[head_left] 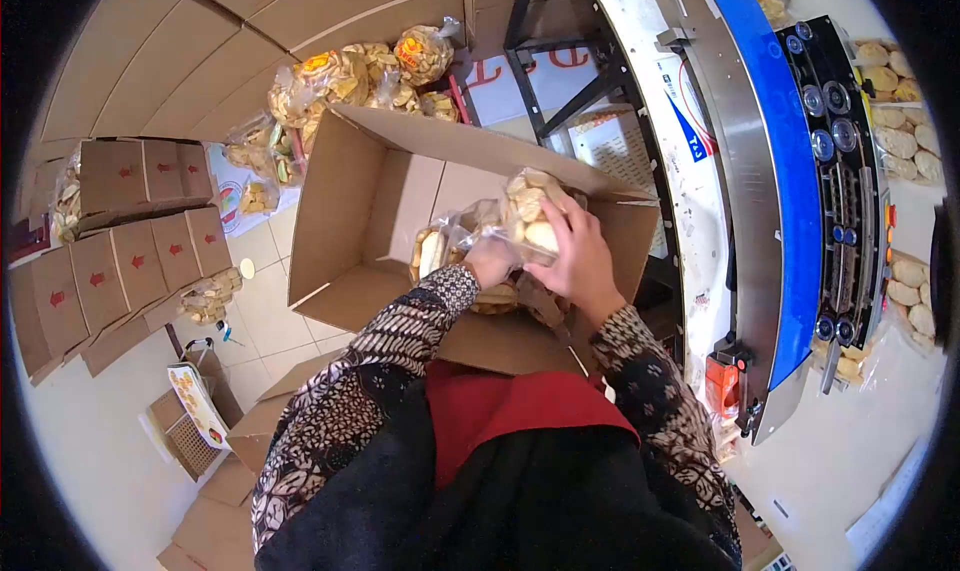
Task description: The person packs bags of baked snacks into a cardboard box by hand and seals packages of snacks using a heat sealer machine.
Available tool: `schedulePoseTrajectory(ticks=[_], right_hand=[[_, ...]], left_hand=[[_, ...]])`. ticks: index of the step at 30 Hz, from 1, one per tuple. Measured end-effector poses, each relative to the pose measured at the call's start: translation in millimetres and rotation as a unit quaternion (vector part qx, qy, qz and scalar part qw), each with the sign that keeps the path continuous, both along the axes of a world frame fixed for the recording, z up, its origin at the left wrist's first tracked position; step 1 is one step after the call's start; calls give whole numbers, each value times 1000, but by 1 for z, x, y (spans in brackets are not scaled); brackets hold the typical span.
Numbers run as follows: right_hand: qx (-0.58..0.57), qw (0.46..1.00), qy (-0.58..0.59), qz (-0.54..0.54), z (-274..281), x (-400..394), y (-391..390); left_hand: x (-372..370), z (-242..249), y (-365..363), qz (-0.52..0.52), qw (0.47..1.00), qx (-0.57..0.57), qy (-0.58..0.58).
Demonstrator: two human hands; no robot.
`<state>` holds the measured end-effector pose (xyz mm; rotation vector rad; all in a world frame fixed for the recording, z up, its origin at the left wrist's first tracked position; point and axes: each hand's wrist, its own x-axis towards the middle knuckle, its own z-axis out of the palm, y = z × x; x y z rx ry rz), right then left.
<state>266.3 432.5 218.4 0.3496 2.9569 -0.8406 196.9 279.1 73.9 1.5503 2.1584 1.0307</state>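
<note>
An open cardboard box (340, 201) lies in front of me, with several clear plastic bags of pale snacks in its right part. My right hand (578, 256) is closed around a bag of pale round crackers (526, 206) and holds it over the box. Just left of it, my left hand (492, 261) is closed at the crinkled plastic of a bag of crackers (432, 251); its fingertips are partly hidden. More bagged crackers (497, 296) show beneath my hands, partly covered by them.
Behind the box, bags of snacks (340, 76) are heaped. Cartons (140, 261) are stacked at the left, and larger boxes (180, 51) line the back. A machine with a blue panel (775, 171) and a row of knobs stands close on the right. A plastic stool (180, 431) is lower left.
</note>
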Motion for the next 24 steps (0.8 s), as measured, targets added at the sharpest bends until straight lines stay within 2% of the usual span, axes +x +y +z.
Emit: schedulePoseTrajectory(ticks=[2,3,4,5,6,7,8,9,10,11,12,17,21,23,24], right_hand=[[8,1000,-17,-23,-8,-13,-8],[41,999,-19,-7,-6,-21,-9],[74,997,-21,10,-4,-26,-10],[80,991,-56,87,-3,-24,-9],[78,991,-58,88,-1,-23,-12],[84,988,-73,107,2,-23,-13],[93,984,-88,126,4,-24,-11],[47,988,-86,121,2,-24,-9],[47,988,-86,123,-1,-23,-5],[1,990,-70,119,-1,-24,-2],[-46,991,-54,114,-2,-24,-1],[48,994,14,100,-24,-13,-4],[63,992,3,106,-35,-20,5],[49,993,2,109,-45,-26,21],[48,993,3,107,-49,-27,21]], left_hand=[[3,-11,0,-64,988,-127,61],[-4,1,8,-152,936,-316,20],[-6,15,11,-150,937,-316,18],[-7,38,14,-49,956,-267,-115],[-8,50,14,51,945,-210,-244],[-14,50,9,-69,962,-261,32],[-16,47,8,-68,963,-259,31],[-15,41,6,-34,972,-233,-3],[-13,32,3,1,977,-208,-36],[-8,26,3,44,995,-75,-48],[-6,21,-1,46,995,-76,-48],[-5,28,-1,-104,972,-212,17],[-7,43,2,-95,968,-230,-17],[-4,41,1,-89,983,-153,46],[-3,35,-1,-90,983,-154,47]])
